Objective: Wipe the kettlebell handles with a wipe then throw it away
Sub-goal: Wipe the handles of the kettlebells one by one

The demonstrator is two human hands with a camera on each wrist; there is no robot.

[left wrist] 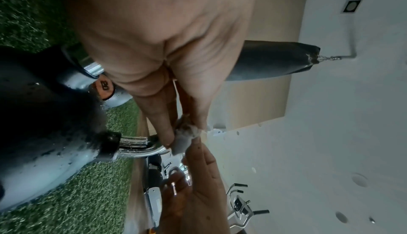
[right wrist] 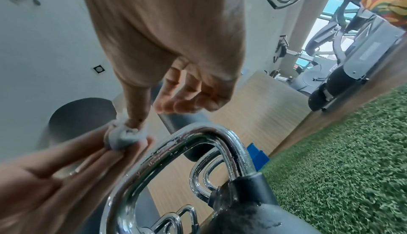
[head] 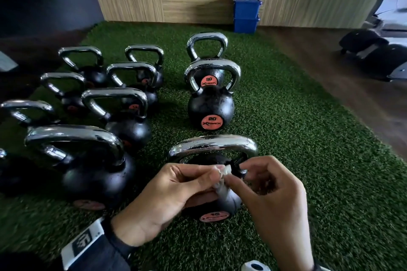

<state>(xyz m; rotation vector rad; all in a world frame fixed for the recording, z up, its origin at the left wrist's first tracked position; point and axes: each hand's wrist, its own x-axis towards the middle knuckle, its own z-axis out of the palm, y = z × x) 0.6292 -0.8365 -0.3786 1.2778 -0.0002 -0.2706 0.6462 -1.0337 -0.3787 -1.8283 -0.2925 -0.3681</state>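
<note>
Low in the frame, my left hand (head: 169, 191) and right hand (head: 271, 193) both pinch the balled wipe (head: 222, 177) above the nearest kettlebell (head: 212, 149); tugging could tear it.

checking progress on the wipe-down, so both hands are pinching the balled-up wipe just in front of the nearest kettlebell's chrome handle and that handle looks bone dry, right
Not quite. The nearest kettlebell's chrome handle is not dry: the right wrist view shows water droplets beading along it. The rest stands: the left hand and the right hand both pinch the balled-up wipe just in front of that handle.
</note>
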